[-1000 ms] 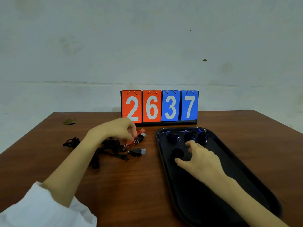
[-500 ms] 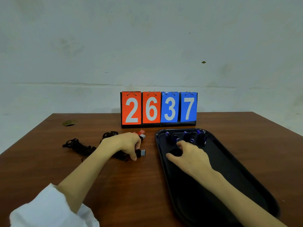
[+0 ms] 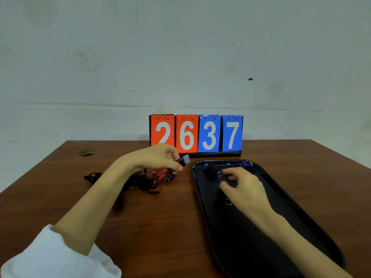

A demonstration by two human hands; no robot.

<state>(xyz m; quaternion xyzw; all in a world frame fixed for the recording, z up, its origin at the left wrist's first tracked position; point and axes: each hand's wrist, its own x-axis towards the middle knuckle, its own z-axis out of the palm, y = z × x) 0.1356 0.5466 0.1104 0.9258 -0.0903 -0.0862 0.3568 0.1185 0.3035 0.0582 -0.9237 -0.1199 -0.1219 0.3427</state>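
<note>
Lower left of the frame, a white sleeve lies on the table. Right of centre, the right hand sits in the black tray, fingers bent down over a dark thing with a ring. Whether it grips that thing cannot be told. Left of it, at mid-frame, the left hand pinches a black whistle, silver tip pointing right, held above the cords and a red whistle. Blue whistles line the tray's far end. Behind stand cards reading 2637.
</note>
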